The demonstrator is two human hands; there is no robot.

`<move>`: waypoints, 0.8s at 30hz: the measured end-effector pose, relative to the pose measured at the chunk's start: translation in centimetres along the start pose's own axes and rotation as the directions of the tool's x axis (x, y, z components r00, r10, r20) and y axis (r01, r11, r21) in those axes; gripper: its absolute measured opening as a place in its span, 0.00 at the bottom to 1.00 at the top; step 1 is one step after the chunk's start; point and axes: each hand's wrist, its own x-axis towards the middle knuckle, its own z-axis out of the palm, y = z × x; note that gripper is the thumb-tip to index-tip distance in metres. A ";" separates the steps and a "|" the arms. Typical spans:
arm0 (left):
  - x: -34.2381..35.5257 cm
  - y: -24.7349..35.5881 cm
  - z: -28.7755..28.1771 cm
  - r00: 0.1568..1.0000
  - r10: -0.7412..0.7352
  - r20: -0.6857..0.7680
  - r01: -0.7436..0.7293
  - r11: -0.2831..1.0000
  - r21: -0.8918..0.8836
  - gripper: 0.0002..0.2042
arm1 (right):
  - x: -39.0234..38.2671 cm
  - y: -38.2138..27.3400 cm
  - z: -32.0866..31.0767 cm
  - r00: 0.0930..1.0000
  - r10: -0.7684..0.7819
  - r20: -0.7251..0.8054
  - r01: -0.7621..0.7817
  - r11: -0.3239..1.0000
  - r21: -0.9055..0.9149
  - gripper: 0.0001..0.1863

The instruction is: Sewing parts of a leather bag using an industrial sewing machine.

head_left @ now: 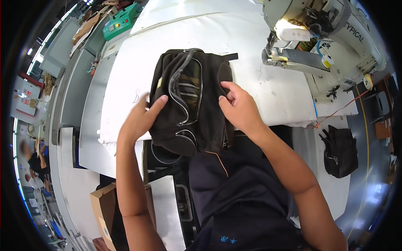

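A dark backpack point(211, 96) lies on the white work table before me, its lower end at the table's near edge. Its long front zipper point(172, 90) stands undone, and a camouflage-patterned lining with pale stripes point(189, 88) shows in the gap. A shorter curved zipper point(186, 133) lies nearer to me. My left hand point(144, 117) grips the bag's left side, thumb on top and most fingers hidden. On the right side, my right hand point(240, 104) pinches the bag's edge between thumb and fingers. A thin brown cord point(220, 162) trails from its near end over my dark clothing.
An industrial sewing machine point(299, 58) stands at the table's far right. Another dark bag point(340, 151) lies on a pale surface to the right. A green control box point(120, 21) sits at the far left, and a cardboard box point(102, 209) stands below, left of my left forearm.
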 end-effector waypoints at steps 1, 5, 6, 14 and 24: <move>0.1 -0.2 0.6 0.995 0.062 0.074 -0.056 0.995 -0.082 0.35 | -0.1 -0.3 0.2 1.000 -0.009 0.001 0.009 0.998 -0.058 0.21; -1.7 -0.4 1.6 0.977 0.121 0.178 -0.091 0.982 -0.167 0.27 | 0.8 -0.7 2.2 0.976 -0.216 -0.039 0.199 0.946 -0.256 0.21; -2.1 -0.2 2.0 0.965 0.148 0.218 -0.094 0.966 -0.239 0.25 | 0.9 -0.9 2.5 0.968 -0.248 -0.045 0.228 0.936 -0.267 0.21; -2.2 -2.3 2.8 0.952 0.180 0.247 -0.104 0.951 -0.292 0.17 | 1.8 2.5 5.0 0.897 -0.441 -0.019 0.397 0.825 -0.402 0.21; -2.1 -3.7 4.4 0.936 0.184 0.301 0.000 0.854 -0.521 0.15 | 2.7 1.9 5.0 0.915 -0.340 0.215 0.397 0.849 -0.349 0.18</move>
